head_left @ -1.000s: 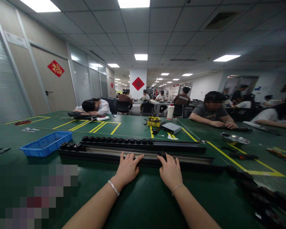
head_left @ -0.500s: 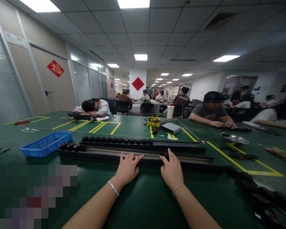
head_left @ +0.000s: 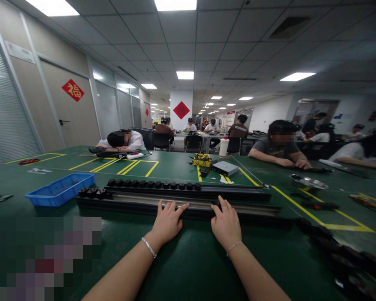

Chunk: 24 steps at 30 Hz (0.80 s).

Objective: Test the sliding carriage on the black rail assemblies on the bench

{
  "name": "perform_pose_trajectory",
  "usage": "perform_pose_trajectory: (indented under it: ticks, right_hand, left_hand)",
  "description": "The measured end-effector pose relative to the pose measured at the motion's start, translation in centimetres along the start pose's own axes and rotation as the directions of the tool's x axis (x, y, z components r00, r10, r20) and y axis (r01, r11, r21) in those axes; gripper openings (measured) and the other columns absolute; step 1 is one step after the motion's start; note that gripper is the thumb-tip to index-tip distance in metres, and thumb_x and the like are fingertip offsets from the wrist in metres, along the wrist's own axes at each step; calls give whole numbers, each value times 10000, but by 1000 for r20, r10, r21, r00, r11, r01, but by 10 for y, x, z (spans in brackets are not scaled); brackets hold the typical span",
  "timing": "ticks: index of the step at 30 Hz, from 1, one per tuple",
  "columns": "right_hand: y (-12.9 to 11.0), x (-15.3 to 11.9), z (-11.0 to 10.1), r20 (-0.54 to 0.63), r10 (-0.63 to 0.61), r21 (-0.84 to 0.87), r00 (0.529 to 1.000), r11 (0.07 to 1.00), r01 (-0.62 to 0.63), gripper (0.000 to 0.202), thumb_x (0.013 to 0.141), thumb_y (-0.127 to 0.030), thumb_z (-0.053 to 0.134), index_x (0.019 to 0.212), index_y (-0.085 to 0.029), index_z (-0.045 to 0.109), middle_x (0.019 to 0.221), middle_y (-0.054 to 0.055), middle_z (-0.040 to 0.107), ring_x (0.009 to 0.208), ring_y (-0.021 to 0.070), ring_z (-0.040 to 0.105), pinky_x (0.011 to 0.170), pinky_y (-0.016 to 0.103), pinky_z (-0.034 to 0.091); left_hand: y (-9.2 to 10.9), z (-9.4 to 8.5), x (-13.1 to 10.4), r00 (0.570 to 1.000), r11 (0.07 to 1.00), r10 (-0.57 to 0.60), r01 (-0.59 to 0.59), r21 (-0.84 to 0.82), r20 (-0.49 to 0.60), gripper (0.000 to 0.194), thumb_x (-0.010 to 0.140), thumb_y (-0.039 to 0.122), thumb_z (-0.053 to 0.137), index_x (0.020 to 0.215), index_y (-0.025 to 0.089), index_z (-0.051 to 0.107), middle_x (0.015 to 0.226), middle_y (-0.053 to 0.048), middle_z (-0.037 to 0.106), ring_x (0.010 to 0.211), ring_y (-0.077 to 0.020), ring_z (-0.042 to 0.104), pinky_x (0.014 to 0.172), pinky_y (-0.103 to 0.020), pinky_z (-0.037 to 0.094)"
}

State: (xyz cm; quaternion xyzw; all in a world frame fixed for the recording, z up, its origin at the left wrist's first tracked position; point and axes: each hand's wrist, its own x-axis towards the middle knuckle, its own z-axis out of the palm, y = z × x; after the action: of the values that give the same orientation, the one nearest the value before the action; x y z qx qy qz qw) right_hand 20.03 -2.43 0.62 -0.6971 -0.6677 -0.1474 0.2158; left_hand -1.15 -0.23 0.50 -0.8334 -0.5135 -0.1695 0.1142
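Note:
A long black rail with a metallic channel [head_left: 134, 198] lies across the green table, with a few round black parts [head_left: 95, 192] at its left end. My left hand [head_left: 167, 219] rests on the rail's middle, fingers spread and holding nothing. Further right on the same rail, my right hand [head_left: 227, 219] has its thumb and fingers around a small black part [head_left: 219, 203], mostly hidden by the fingers. Behind it lies a second black rail [head_left: 238, 192], carrying a row of several round black parts [head_left: 158, 184] on its left and middle.
A blue tray [head_left: 61, 190] is left of the rails. Beyond them are a yellow object [head_left: 202, 159], a grey box [head_left: 224, 168] and a white bottle [head_left: 223, 148]. A metal bowl [head_left: 308, 182] and dark parts [head_left: 347, 259] lie right. Other people sit around.
The fingers of my right hand have shifted very slightly left around the small black part. My left hand stays where it was.

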Motion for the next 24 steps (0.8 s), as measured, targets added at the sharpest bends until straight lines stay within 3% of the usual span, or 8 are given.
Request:
perform_pose_trajectory:
  ticks: [16, 24]
  right_hand:
    - [6, 1, -1, -18, 52, -41, 998, 998, -53, 405, 754, -148, 410, 1094, -172, 630, 1421, 113, 376, 1191, 244, 436, 998, 375, 284]
    - [4, 1, -4, -10, 78, -52, 997, 996, -79, 403, 751, -150, 400, 1080, -161, 632, 1436, 113, 355, 1243, 258, 382, 1007, 387, 276]
  left_hand:
    - [2, -5, 0, 1000, 1000, -8, 8, 1, 10, 572, 800, 255, 513, 1338, 371, 356, 1068, -36, 537, 1067, -231, 466, 1047, -543, 114]
    - [2, -4, 1, 1000, 1000, -7, 6, 7, 22, 566, 807, 268, 504, 1340, 376, 348, 1071, -34, 535, 1076, -230, 462, 1050, -538, 112]
